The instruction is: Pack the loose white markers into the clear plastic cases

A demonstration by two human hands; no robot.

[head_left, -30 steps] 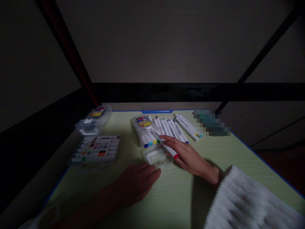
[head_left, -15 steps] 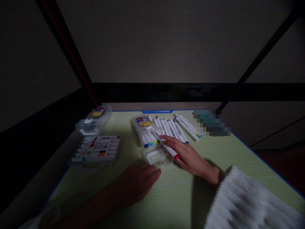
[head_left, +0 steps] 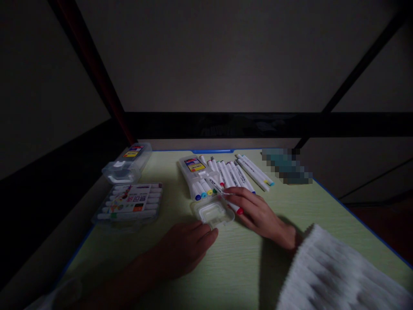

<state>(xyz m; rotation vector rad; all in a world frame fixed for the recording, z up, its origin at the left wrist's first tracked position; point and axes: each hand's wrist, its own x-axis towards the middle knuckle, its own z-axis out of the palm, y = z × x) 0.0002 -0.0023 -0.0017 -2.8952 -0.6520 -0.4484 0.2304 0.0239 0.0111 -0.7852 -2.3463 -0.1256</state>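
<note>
A clear marker case [head_left: 197,175] lies open on the green table [head_left: 245,267], with several coloured marker ends showing at its mouth. Its hinged lid [head_left: 213,214] rests flat in front of it. My right hand [head_left: 258,213] lies beside the lid, fingers closed on a white marker with a red cap [head_left: 232,206] that points toward the case mouth. My left hand [head_left: 185,245] rests palm down on the table, fingers loosely together, fingertips touching the near edge of the lid. A row of loose white markers [head_left: 238,174] lies behind my right hand.
Two more marker cases sit at the left: a full one [head_left: 130,203] with a printed label and a clear one [head_left: 127,165] behind it. A blurred teal object [head_left: 285,165] lies at the table's far right. Dark bars cross behind the table.
My right hand has shifted slightly left and toward me, tilting the red-capped marker closer to the case mouth. My left hand has stayed still.
</note>
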